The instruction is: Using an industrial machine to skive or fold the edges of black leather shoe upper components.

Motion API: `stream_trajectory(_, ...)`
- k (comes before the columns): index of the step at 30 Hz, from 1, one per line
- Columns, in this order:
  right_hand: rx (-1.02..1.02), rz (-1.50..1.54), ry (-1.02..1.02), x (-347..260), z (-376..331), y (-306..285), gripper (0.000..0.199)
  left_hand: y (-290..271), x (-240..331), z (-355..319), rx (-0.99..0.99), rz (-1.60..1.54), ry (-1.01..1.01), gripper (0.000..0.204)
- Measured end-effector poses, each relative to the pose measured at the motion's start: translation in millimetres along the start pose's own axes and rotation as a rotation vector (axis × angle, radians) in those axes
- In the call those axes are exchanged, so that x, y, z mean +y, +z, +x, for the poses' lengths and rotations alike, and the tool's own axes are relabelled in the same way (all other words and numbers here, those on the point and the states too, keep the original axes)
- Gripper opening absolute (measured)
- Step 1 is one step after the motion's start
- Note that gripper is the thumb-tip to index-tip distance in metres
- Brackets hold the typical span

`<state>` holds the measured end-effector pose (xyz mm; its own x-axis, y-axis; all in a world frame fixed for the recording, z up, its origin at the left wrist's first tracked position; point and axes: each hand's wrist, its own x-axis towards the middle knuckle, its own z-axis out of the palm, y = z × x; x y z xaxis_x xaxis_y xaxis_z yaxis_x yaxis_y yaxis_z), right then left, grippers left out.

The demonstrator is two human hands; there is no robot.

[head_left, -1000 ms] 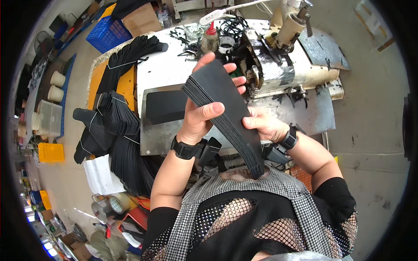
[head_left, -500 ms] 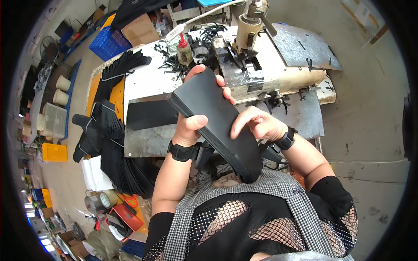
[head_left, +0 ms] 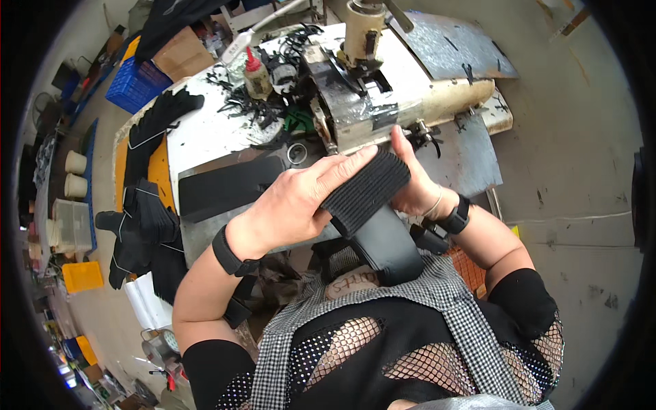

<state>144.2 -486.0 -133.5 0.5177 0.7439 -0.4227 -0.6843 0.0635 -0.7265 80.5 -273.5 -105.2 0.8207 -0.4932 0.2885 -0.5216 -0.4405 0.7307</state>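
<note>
A thick stack of black, flexible cut pieces (head_left: 387, 243) is between my hands in front of my chest. Its layered end edges face up and show as many fine ridges, while its rounded lower end hangs toward my apron. My left hand (head_left: 294, 195) is closed round the stack's left side, its index finger lying along the top edge. Against the right side rests my right hand (head_left: 418, 188), thumb pointing up and the other fingers mostly hidden behind the stack. Beyond my left hand, a black flat piece or pile (head_left: 229, 186) lies on the metal plate of the worktable.
A machine (head_left: 362, 102) with a cylindrical arm stands ahead on the white table (head_left: 198, 140). Near it are a red-capped bottle (head_left: 257, 78) and black scraps (head_left: 229, 96). Tied black bundles (head_left: 147, 212) lie at the left; a blue crate (head_left: 137, 83) is farther back.
The stack has turned from broad face up to layered end up. My left hand has rolled over onto its side, and my right hand has moved from the face to the right edge.
</note>
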Motion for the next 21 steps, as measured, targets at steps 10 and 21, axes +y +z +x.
stream_trajectory(10, -0.138, -0.253, -0.056, -2, 1, -35, 0.043, 15, -28, 23, -0.053, 0.237, 0.066, 0.079)
stream_trajectory(21, -0.029, -0.213, -0.254, 23, -12, -45, 0.032, 27, -43, 42, -0.17, 0.091, 0.066, 0.076)
